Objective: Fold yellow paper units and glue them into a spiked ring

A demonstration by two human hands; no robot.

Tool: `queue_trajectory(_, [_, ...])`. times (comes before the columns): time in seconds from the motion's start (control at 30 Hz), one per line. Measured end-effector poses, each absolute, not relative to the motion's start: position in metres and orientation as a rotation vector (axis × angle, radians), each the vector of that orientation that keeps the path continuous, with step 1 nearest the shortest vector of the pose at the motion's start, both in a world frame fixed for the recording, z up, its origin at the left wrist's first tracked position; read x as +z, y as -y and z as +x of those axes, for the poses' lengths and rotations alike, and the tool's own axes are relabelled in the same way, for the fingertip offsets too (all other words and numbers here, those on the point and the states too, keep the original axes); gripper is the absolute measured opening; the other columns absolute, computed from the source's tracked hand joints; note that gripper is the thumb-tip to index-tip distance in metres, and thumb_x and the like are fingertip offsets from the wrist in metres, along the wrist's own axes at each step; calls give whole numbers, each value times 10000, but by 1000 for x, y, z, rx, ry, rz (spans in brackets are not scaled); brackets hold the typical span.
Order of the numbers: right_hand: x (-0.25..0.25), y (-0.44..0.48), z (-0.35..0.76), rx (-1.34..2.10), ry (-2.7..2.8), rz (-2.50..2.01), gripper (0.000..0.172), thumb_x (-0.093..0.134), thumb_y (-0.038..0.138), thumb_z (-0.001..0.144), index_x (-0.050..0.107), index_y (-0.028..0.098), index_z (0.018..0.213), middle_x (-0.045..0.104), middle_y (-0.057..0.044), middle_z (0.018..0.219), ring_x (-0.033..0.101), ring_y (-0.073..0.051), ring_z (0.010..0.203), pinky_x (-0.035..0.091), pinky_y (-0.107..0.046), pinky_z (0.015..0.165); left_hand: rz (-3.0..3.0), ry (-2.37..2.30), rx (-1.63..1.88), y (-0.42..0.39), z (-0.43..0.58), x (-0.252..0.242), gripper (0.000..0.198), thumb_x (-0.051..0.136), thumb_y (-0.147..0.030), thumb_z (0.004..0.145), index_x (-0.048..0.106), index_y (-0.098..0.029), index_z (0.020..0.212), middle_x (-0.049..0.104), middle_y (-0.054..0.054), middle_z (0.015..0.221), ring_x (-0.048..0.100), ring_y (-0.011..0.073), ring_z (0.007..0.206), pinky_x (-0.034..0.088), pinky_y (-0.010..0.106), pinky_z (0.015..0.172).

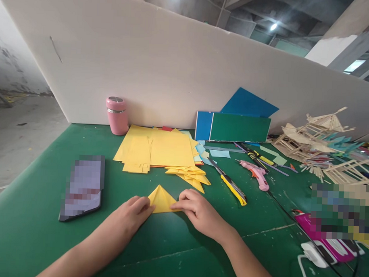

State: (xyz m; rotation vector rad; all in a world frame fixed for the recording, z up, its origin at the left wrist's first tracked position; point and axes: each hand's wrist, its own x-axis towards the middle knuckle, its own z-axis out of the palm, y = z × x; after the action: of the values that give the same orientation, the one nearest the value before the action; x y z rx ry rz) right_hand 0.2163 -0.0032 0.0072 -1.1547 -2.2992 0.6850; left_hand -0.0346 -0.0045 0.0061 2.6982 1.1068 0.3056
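A small yellow sheet of paper [161,200], folded to a triangle with its peak pointing away from me, lies on the green table [168,255]. My left hand [138,211] grips its left corner between thumb and curled fingers. At the right corner, my right hand [197,211] pinches the paper with thumb and fingertips. Creases run down from the peak. Just beyond it are several folded yellow paper pieces [191,177] and a stack of larger yellow sheets [169,146].
Right of my hands lie a yellow utility knife [232,188] and a pink glue gun [257,175] with its cord. A phone [82,187] is at the left, and a pink flask [117,116] stands behind. Wooden stick models [318,131] and a magenta power strip [323,236] occupy the right side.
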Motion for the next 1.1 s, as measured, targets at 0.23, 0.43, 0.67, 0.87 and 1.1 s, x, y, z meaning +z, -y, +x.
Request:
queue_trajectory(0.23, [7,7,210,538,2487,-1025,421,381,62,933,650,281,1171,534,-44,844,474,-187,818,463,-300,700,2947,-1230,-186,30,-7,4,612,556,-78,719,494,-159,1323,598,151,1058,548,334,985,504,452,813])
queue_trajectory(0.43, [1,5,206,668,2266,-1066,343,407,106,931,667,247,1104,577,-46,870,536,-176,820,471,-290,707,3032,-1265,-33,24,-6,7,366,567,-152,839,592,-194,1202,639,86,898,606,270,840,514,358,667])
queue_trajectory(0.67, [-6,-5,188,654,2007,-1454,273,589,191,835,637,219,1103,598,-7,836,481,-96,526,422,-239,544,3012,-1500,237,-15,-11,0,238,427,-149,934,649,-169,1017,652,71,1081,636,197,914,512,271,645])
queue_trajectory(0.87, [-1,-10,178,618,2034,-1551,276,671,193,780,674,243,1051,572,23,746,523,-124,622,360,-228,537,2909,-1535,295,-26,-1,-4,180,458,-201,929,636,-182,949,650,61,1022,649,188,841,473,252,556])
queue_trajectory(1.1, [6,-18,177,802,1915,-1579,247,713,123,704,687,233,924,620,43,778,466,-84,539,346,-210,495,2872,-1560,351,-27,-5,-11,234,367,-272,965,570,-162,999,641,64,961,631,152,670,443,248,519])
